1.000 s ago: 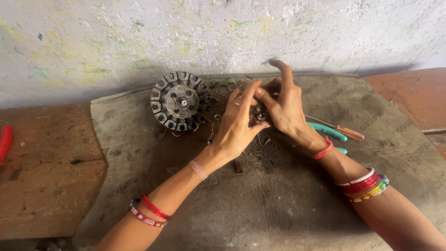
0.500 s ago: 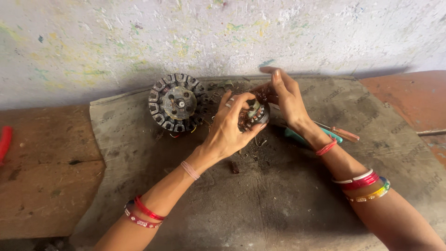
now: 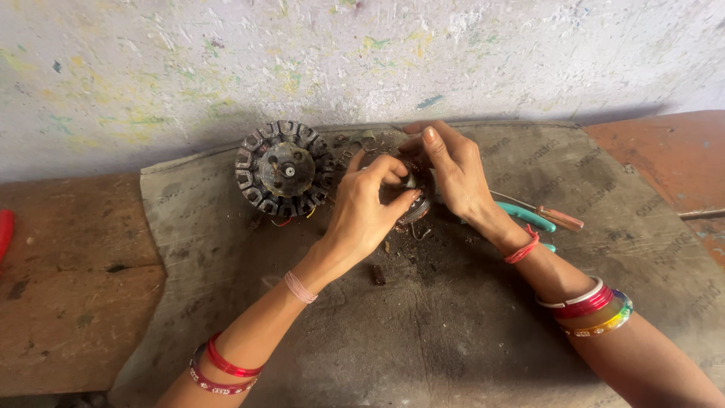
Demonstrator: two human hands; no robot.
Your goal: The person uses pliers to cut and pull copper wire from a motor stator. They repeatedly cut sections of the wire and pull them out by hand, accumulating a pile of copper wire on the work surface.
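two hands close on one small round metal part [image 3: 414, 205], dark and mostly hidden between them, held just above the grey mat [image 3: 468, 332] near its far edge. the left hand [image 3: 370, 211] has its grip pinched on the part's near side, thumb and fingertips curled onto it. the right hand [image 3: 453, 177] has its grip wrapped over the far side, fingers arched across the top. directly beneath the grips, dark crumbs and bits of wire [image 3: 408, 242] lie scattered on the mat. just to the left of the left grip sits a round slotted motor core [image 3: 285, 169], flat on the mat, apart from the fingers. behind the right wrist lie teal-handled pliers [image 3: 525, 217] and a brown-handled tool [image 3: 559, 218]. the mat covers a worn wooden tabletop [image 3: 68, 302], which meets a paint-flecked wall [image 3: 226, 60].
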